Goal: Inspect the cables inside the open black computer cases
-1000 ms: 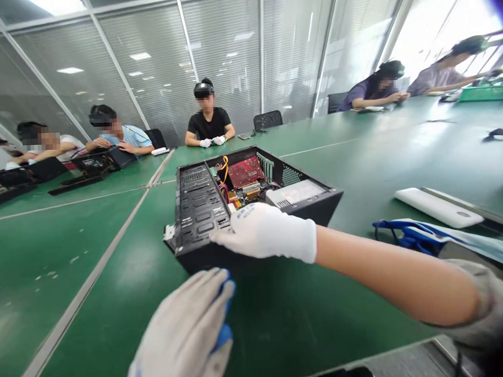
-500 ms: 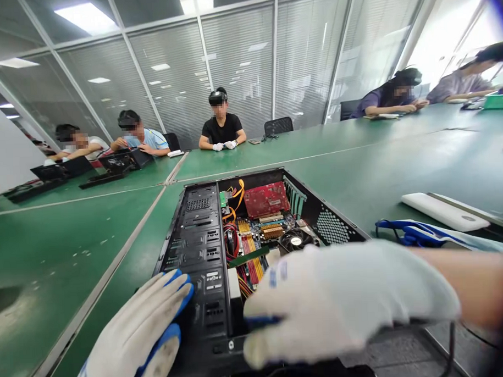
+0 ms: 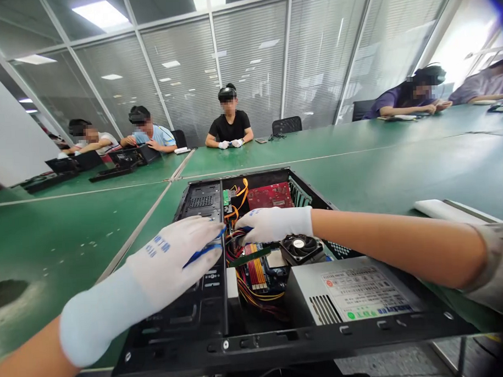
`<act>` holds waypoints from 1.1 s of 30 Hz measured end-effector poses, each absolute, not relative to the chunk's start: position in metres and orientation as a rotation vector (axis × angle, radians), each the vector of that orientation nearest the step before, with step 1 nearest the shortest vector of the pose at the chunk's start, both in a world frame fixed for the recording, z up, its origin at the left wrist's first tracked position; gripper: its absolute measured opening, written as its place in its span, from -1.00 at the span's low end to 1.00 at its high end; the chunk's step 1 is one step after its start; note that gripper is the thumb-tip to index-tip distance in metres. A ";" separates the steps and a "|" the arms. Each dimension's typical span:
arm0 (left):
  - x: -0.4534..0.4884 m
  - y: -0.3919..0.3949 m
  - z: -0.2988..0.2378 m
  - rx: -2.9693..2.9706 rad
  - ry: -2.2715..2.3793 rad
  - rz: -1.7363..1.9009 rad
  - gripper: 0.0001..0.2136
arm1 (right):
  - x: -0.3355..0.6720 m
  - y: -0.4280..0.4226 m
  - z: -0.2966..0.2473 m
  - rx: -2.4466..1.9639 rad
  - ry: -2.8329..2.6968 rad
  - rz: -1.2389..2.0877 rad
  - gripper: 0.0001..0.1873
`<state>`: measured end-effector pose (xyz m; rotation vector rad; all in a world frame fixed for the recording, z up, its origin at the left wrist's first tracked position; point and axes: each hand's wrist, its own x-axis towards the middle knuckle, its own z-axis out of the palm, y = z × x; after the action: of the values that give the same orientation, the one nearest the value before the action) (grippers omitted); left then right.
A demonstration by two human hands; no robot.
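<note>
An uncovered black computer case [image 3: 281, 341] lies on its side in front of me. Both of my hands wear white gloves with blue on the finger side. My left hand [image 3: 187, 245] rests across the metal drive-bay panel [image 3: 202, 198], fingers stretched to its inner edge and thumb apart. Inside the case, my right hand [image 3: 263, 225] has its fingers closed on a bundle of dark cables [image 3: 235, 236]; the fingertips are partly hidden. Below it are a green circuit board strip [image 3: 249, 257], colored memory slots [image 3: 256, 273] and a CPU fan [image 3: 300, 247]. A red card [image 3: 270, 195] is behind.
A silver power supply [image 3: 354, 292] fills the case's near right corner. On the green table [image 3: 358, 163], a white object [image 3: 437, 208] lies to the right, partly behind my forearm. Several people sit across the table; two at left have black computer cases [image 3: 130, 158].
My right hand has moved from above the power supply forward into the case and onto the cables. My left hand has slid forward and right along the drive-bay panel. The view has shifted slightly.
</note>
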<state>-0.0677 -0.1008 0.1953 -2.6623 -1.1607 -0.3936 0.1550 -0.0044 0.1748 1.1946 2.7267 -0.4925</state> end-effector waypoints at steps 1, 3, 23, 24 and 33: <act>-0.061 -0.090 0.195 -2.689 -1.166 -0.354 -0.62 | 0.164 -0.005 0.174 1.231 2.702 -0.547 -0.59; -0.044 -0.070 0.191 -2.731 -1.187 -0.273 -0.63 | 0.179 -0.003 0.171 1.258 2.633 -0.727 -0.65; 0.006 -0.027 0.185 -2.721 -1.110 0.484 -0.81 | 0.192 0.014 0.149 0.603 2.905 -0.438 -0.64; 0.006 -0.026 0.184 -2.727 -1.050 0.487 -0.81 | 0.187 0.006 0.151 0.732 2.894 -0.275 -0.69; 0.008 -0.024 0.182 -2.727 -1.149 0.466 -0.79 | 0.176 -0.019 0.158 1.042 2.869 0.095 -0.77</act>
<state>0.0075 -0.0238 0.1820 -2.7269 -1.1491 0.4659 0.1761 -0.0192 0.1578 1.0418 2.8688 0.0949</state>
